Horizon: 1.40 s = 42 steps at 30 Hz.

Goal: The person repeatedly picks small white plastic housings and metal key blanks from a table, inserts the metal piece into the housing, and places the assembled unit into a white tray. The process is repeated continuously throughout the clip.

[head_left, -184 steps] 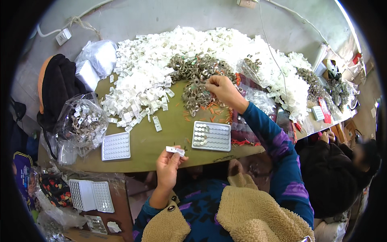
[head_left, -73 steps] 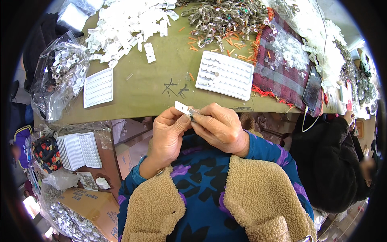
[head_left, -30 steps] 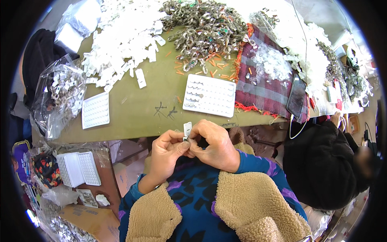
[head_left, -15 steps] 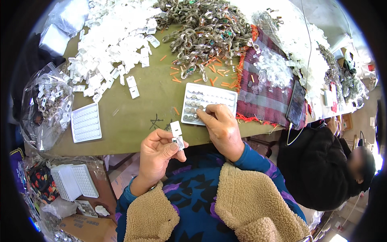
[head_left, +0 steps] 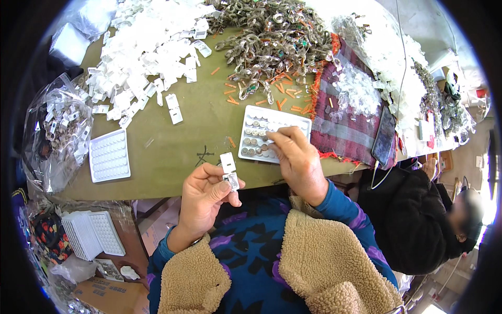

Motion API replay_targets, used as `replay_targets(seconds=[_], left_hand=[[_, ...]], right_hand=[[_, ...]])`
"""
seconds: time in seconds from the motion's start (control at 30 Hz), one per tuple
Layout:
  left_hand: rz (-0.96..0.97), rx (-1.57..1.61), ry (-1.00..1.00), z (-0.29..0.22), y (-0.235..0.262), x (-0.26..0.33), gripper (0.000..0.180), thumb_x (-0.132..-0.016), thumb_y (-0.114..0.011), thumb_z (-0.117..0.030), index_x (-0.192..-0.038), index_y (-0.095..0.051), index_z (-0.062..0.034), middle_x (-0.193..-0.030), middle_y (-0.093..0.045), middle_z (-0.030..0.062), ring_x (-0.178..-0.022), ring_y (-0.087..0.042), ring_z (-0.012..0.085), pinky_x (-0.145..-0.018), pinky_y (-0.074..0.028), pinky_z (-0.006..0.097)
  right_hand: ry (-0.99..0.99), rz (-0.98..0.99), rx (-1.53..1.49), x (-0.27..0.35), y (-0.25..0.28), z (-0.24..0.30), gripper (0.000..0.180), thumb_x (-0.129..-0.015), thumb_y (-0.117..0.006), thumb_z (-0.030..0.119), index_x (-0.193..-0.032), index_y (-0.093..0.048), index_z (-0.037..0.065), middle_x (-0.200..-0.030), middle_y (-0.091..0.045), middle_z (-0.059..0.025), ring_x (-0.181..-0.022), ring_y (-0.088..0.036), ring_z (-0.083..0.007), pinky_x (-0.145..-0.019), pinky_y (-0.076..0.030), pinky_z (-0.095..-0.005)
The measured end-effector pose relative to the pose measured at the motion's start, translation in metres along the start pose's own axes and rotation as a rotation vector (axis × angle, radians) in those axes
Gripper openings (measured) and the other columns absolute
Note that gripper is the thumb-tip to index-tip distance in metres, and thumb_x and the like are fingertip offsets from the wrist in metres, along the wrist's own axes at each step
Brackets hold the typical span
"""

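My left hand [head_left: 208, 192] pinches a small white hinged plastic case [head_left: 228, 166] between thumb and fingers. The case is folded open, one half above the other, and a clear piece seems to sit in its lower half. Over the right part of a white tray [head_left: 301, 123] is my right hand [head_left: 302, 163], its thumb and fingertips closed together. Whatever they may hold is too small to make out. Round silver button cells [head_left: 254, 133] fill several of the tray's hollows, mostly on its left side; my fingers cover some of the hollows.
Heaped white cases [head_left: 136, 57], tangled clear-and-grey loops [head_left: 272, 36] and orange strips [head_left: 285, 86] lie beyond my hands. A second white tray [head_left: 109, 156] is on the left. To the right are a plaid cloth [head_left: 334, 133], a phone [head_left: 385, 136] with a cable, and a seated person [head_left: 413, 225].
My right hand has shifted a little right and away from me over the tray, uncovering more cells. My left hand keeps the white case in nearly the same place. The view has shifted slightly.
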State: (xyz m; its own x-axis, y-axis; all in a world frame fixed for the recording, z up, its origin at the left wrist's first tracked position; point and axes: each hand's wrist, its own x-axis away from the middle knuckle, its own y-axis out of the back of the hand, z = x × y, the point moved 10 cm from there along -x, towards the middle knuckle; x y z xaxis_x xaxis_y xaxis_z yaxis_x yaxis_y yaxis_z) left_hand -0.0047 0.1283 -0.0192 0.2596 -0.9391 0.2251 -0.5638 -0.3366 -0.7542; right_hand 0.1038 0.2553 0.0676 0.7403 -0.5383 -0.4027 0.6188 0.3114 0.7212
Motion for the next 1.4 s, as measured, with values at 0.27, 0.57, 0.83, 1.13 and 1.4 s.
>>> replay_targets(seconds=[0.27, 0.57, 0.83, 1.13, 1.4], left_hand=[[-0.025, -0.047, -0.035, 0.000, -0.003, 0.000, 0.019, -0.096, -0.061, -0.004, -0.113, -0.054, 0.0016, -0.105, -0.067, 0.0260, -0.078, -0.069, 0.0197, -0.073, -0.061, 0.033], [-0.003, 0.083, -0.051, 0.012, -0.008, 0.010, 0.016, -0.097, -0.060, -0.004, -0.112, -0.057, 0.0001, -0.101, -0.068, 0.0153, -0.084, -0.071, 0.0210, -0.077, -0.062, 0.036], [-0.024, 0.027, -0.050, 0.022, -0.013, 0.025, 0.015, -0.096, -0.061, -0.004, -0.111, -0.059, 0.0004, -0.099, -0.069, 0.0106, -0.084, -0.070, 0.0179, -0.078, -0.062, 0.036], [-0.015, 0.063, -0.045, 0.017, -0.018, 0.025, 0.015, -0.096, -0.060, -0.004, -0.111, -0.060, 0.0016, -0.096, -0.069, 0.0118, -0.081, -0.070, 0.0177, -0.076, -0.063, 0.036], [-0.164, -0.118, -0.088, 0.000, -0.005, 0.020, 0.013, -0.093, -0.064, 0.000, -0.105, -0.062, 0.0051, -0.092, -0.070, 0.0158, -0.074, -0.070, 0.0198, -0.069, -0.062, 0.032]], right_hand=[[0.126, 0.178, 0.094, 0.005, -0.018, 0.005, 0.035, -0.074, -0.060, -0.004, -0.109, -0.062, -0.001, -0.098, -0.058, -0.0131, -0.087, -0.064, -0.0319, -0.074, -0.054, -0.0387], [0.035, 0.002, -0.289, 0.015, 0.000, 0.029, 0.016, -0.078, -0.073, -0.005, -0.092, -0.068, -0.001, -0.092, -0.065, -0.0119, -0.075, -0.066, -0.0267, -0.066, -0.054, -0.0322], [0.200, 0.073, -0.245, 0.032, -0.005, 0.078, 0.032, -0.074, -0.064, -0.005, -0.106, -0.066, 0.000, -0.100, -0.059, -0.0142, -0.079, -0.065, -0.0304, -0.066, -0.056, -0.0364], [0.106, -0.086, -0.412, 0.025, 0.014, 0.071, 0.026, -0.076, -0.069, -0.011, -0.100, -0.069, -0.001, -0.086, -0.067, -0.0122, -0.077, -0.067, -0.0248, -0.067, -0.054, -0.0323], [0.324, -0.109, -0.265, 0.026, -0.001, 0.066, 0.042, -0.067, -0.071, -0.001, -0.109, -0.065, -0.005, -0.094, -0.068, -0.0150, -0.077, -0.065, -0.0278, -0.064, -0.051, -0.0353]])
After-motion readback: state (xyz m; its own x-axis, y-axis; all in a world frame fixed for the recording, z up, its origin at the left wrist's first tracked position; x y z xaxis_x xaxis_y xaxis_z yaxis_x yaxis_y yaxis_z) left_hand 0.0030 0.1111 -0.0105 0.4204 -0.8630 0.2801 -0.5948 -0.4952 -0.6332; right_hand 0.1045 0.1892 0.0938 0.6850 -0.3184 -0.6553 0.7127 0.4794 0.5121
